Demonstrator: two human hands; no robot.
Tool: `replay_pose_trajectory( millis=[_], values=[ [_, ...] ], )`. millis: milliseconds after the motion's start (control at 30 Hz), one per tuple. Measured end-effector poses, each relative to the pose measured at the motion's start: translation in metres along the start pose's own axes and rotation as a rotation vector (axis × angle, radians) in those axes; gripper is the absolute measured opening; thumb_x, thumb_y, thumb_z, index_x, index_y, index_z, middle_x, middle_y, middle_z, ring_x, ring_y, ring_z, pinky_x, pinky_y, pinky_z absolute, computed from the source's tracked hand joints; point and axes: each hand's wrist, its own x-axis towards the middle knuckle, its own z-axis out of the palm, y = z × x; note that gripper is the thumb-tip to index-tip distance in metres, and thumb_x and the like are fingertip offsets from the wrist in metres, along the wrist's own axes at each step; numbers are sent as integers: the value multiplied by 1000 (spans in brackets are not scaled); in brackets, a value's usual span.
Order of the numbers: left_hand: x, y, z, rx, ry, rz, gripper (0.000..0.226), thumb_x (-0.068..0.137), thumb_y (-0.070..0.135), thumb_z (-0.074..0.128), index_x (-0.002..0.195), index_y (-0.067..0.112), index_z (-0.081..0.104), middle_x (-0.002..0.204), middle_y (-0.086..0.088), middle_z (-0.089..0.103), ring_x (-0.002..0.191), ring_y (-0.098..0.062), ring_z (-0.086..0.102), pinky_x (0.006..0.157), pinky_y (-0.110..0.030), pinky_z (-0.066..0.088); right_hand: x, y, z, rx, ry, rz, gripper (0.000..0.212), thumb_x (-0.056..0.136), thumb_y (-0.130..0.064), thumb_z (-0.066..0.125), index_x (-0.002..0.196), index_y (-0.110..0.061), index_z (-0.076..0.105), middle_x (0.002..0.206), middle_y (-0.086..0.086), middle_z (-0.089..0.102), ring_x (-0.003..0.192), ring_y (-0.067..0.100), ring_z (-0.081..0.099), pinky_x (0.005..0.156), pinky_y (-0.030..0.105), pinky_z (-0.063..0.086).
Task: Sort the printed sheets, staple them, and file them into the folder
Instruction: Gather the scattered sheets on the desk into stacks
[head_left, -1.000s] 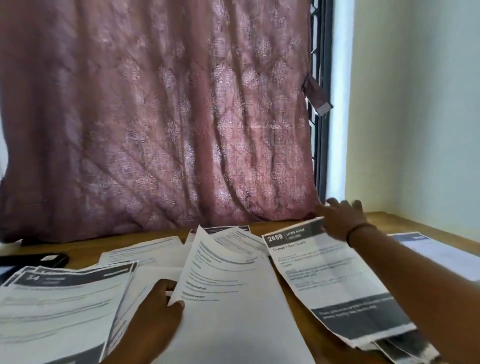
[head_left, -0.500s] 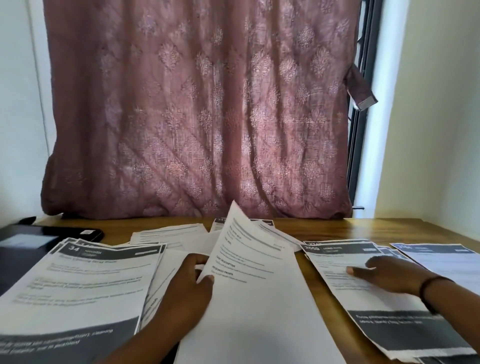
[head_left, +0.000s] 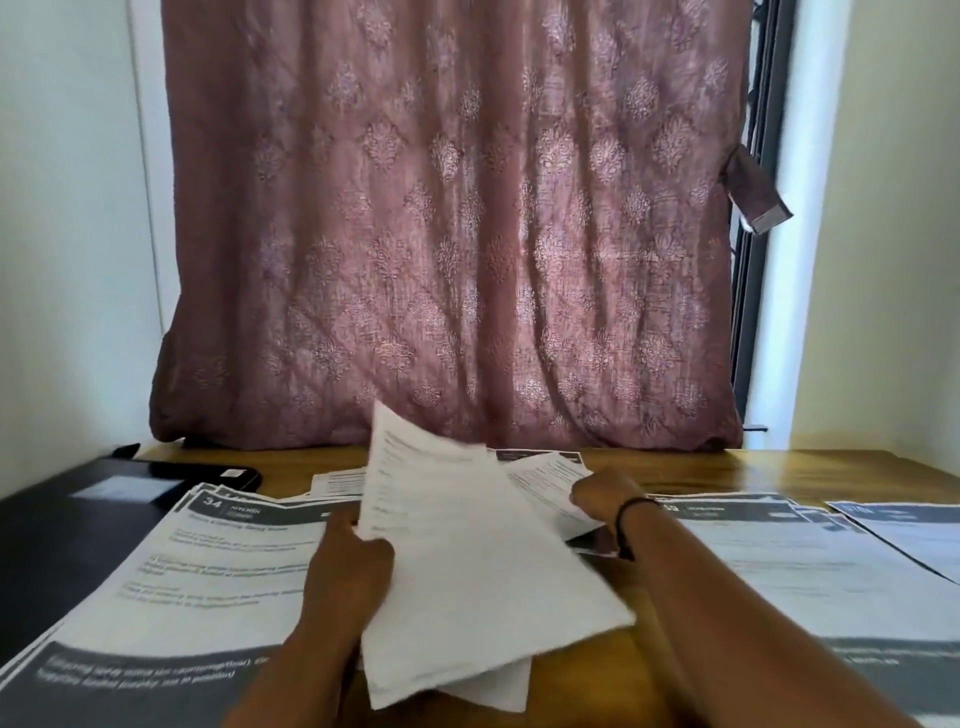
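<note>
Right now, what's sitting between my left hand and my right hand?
In the head view, the loose sheets that the left hand grips at their edge rise between it and the right hand, which grips a sheet behind them.

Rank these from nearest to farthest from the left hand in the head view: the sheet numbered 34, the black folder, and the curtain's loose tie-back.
1. The sheet numbered 34, directly left of the left hand, touching or nearly so.
2. The black folder, farther left, at the table's edge.
3. The curtain's loose tie-back, high up on the far right by the window frame.
</note>
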Motion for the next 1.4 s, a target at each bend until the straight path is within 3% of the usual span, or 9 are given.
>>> replay_pose_trajectory(
  millis=[133,233,600,767,833,967,1100,1267,1400],
  values=[
    [-2,-7,5,270,-53,-7,13,91,17,47,103,21,42,96,-5,58,87,-26,51,77,-34,40,0,4,24,-28,129,158,67,87,-36,60,139,-3,35,142,17,42,132,32,40,105,39,40],
    [-3,-5,8,313,-50,0,13,93,22,45,105,22,42,99,-4,61,88,-25,53,80,-35,43,7,16,24,92,153,223,93,73,-47,76,140,-5,28,146,22,34,131,32,41,98,38,44],
    [5,-9,14,368,-52,8,17,89,14,43,103,24,40,89,-1,56,88,-27,56,78,-36,44,35,31,28,-18,67,179,112,62,-50,82,143,-7,18,139,16,45,125,30,47,93,36,47],
    [2,-8,13,364,-49,23,17,91,17,45,106,23,40,91,1,56,91,-26,56,82,-37,46,40,35,29,190,95,186,91,55,-26,87,129,-6,40,117,19,60,95,30,65,76,35,56],
    [2,-7,13,362,-47,27,19,91,16,45,108,22,40,93,-1,58,92,-27,57,83,-38,47,44,38,28,293,93,195,81,60,-18,85,126,-4,41,104,17,66,93,32,67,80,39,58],
    [1,-6,13,369,-46,24,24,92,19,46,115,21,39,108,-6,63,99,-29,59,85,-39,46,33,36,23,203,135,171,85,61,-39,85,129,-9,42,123,16,58,110,31,58,92,40,51],
    [2,-8,13,372,-50,15,24,91,18,45,115,22,40,103,-4,63,96,-27,59,87,-39,48,25,31,27,-43,89,96,101,67,-60,74,142,-9,29,142,14,46,127,29,48,99,38,43],
    [3,-8,13,404,-53,-4,46,88,15,44,133,21,35,118,-6,63,107,-30,58,93,-43,47,32,22,27,-163,-13,91,109,67,-62,73,144,-4,24,139,8,48,123,26,51,100,38,47],
    [3,-8,14,411,-54,5,44,90,18,46,132,21,35,119,-6,63,107,-29,58,94,-45,48,35,26,24,-132,-43,57,97,61,-53,81,136,-9,39,126,7,59,109,23,59,93,37,52]
  ],
)
